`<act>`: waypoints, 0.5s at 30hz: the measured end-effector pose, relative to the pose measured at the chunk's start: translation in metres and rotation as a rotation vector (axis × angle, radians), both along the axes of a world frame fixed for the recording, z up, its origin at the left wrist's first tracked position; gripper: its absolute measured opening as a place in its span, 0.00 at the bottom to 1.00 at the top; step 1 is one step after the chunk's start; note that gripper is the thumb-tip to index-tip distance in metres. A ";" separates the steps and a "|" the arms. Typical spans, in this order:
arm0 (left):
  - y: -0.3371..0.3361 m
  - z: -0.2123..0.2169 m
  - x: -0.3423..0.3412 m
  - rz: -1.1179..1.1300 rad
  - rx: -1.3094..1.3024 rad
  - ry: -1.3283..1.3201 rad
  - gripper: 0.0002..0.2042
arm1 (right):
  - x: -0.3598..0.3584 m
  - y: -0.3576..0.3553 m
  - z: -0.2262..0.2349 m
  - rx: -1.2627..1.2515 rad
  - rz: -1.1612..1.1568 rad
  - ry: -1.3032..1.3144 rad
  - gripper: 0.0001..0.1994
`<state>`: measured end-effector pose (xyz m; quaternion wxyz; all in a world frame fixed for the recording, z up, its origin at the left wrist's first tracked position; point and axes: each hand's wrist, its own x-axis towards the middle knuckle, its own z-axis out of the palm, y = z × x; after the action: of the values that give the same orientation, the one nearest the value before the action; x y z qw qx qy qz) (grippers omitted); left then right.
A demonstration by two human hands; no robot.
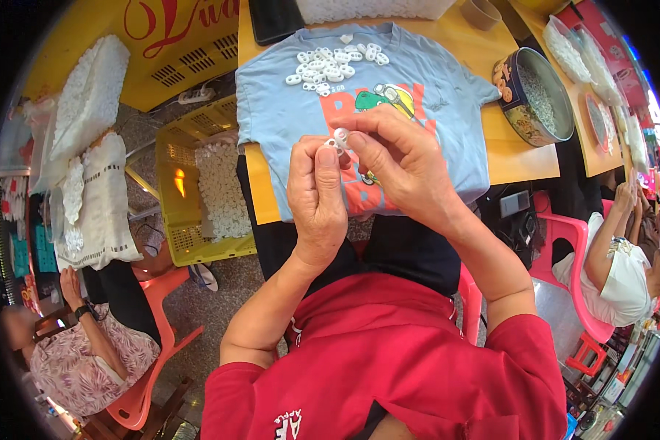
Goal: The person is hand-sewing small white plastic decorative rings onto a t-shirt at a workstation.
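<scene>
The left hand [317, 194] and right hand [407, 158] meet above the near half of a pale blue T-shirt, thumbs and fingertips pinching a small white holed plastic piece [332, 144] between them; whether it is one part or two joined, I cannot tell. Both pinches are best kept light and at the rims, leaving the holes visible, and low over the cloth so a slip lands softly.

The T-shirt [280, 125] covers much of an orange-yellow table [521, 161]. A yellow crate [177, 224] of white pieces stands left, near a seated person in a patterned top [88, 359]. Farther, a round tin [517, 126] of small silvery parts sits right; a loose pile of white double-holed pieces [323, 70] lies on the shirt's far end.
</scene>
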<state>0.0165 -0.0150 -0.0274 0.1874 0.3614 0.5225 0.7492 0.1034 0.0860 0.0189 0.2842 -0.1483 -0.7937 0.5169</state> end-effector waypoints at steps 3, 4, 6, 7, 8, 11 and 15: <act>0.000 0.002 0.001 0.022 0.015 -0.026 0.07 | -0.004 -0.007 -0.002 -0.024 -0.024 0.051 0.09; -0.001 0.002 0.001 0.023 0.015 -0.026 0.07 | -0.004 -0.009 -0.001 -0.024 -0.023 0.052 0.09; -0.005 0.002 0.001 0.031 -0.027 -0.050 0.08 | -0.004 -0.010 0.004 -0.036 -0.009 0.030 0.09; -0.005 0.002 0.002 0.031 -0.026 -0.050 0.08 | -0.004 -0.010 0.004 -0.036 -0.009 0.030 0.09; -0.005 0.002 0.002 0.037 -0.041 -0.037 0.08 | -0.004 -0.009 0.004 -0.024 0.006 0.019 0.09; -0.007 0.004 0.004 0.057 -0.063 -0.022 0.08 | -0.003 -0.010 0.001 0.008 0.007 0.019 0.10; -0.006 0.005 0.008 0.102 -0.019 -0.041 0.08 | -0.005 -0.020 -0.001 -0.082 -0.030 0.058 0.10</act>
<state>0.0242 -0.0206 -0.0222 0.1632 0.3173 0.5432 0.7600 0.0986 0.0660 0.0182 0.3086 -0.1569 -0.7608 0.5489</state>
